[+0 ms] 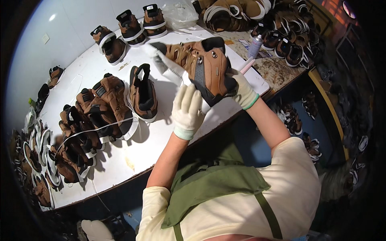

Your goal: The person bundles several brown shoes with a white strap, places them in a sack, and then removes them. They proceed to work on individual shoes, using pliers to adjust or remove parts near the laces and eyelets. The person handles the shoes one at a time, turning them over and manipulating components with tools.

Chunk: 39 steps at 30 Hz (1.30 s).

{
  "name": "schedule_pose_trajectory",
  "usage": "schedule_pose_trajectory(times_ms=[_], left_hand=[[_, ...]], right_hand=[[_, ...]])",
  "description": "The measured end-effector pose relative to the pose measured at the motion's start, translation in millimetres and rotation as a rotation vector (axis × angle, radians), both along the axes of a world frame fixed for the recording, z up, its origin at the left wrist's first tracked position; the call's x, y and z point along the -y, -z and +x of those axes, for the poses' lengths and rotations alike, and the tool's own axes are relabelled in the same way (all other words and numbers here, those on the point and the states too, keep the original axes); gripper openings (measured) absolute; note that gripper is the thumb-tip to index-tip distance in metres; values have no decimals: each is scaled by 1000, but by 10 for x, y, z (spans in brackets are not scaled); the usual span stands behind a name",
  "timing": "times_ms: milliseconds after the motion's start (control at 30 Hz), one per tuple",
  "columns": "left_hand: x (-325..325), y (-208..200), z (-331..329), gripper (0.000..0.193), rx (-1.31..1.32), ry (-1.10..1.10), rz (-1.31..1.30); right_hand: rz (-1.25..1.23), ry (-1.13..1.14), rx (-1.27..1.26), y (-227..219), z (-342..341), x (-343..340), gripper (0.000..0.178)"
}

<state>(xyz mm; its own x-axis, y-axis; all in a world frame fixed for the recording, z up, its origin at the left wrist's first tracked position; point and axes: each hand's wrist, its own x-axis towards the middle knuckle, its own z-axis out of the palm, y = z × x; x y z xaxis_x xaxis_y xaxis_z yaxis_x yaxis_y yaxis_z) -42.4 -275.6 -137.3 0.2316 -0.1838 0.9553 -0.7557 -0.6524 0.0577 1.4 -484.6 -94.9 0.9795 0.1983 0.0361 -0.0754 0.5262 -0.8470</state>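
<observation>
A brown and black shoe (213, 74) with a white sole is held up over the table, tilted on its side. My right hand (243, 91), in a pale knit glove with a green cuff, grips it at the heel end. The gloved fingers of my left hand (187, 110) press together against the white sole edge at its near side. Beside my right hand a slim pink stick (247, 65) points away; whether the hand holds it I cannot tell. Just left of my hands, another brown shoe (143, 94) stands on the white table (161, 138).
Several brown shoes (98, 106) crowd the table's left, with a white cord across them. Three shoes (130, 28) and a clear plastic bag (179, 15) stand at the back. A spray can (255, 46) and many shoes (281, 44) occupy the right-hand surface. More shoes fill racks lower right.
</observation>
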Motion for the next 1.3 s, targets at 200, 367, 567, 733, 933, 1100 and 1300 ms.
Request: schedule_pose_trajectory(times_ms=[200, 367, 567, 733, 933, 1100, 1300], left_hand=[[-52, -38, -147, 96, -635, 489, -442], [-123, -177, 181, 43, -853, 566, -644], [-21, -287, 326, 35, -1225, 1115, -1537], [69, -395, 200, 46, -1247, 1289, -1624], [75, -253, 314, 45, -1256, 1261, -1642], [101, -71, 348, 48, -1191, 1243, -1616], [212, -142, 212, 62, -1240, 1201, -1561]], right_hand=[[-368, 210, 177, -22, 14, 157, 27], [-389, 137, 303, -2, -79, 134, 22], [-474, 211, 247, 48, -100, 80, 36], [-378, 213, 201, 314, -47, 199, 37], [-658, 385, 226, 361, -127, 214, 31], [-657, 604, 169, -8, -399, 210, 26], [-942, 432, 291, -109, -585, -41, 22]])
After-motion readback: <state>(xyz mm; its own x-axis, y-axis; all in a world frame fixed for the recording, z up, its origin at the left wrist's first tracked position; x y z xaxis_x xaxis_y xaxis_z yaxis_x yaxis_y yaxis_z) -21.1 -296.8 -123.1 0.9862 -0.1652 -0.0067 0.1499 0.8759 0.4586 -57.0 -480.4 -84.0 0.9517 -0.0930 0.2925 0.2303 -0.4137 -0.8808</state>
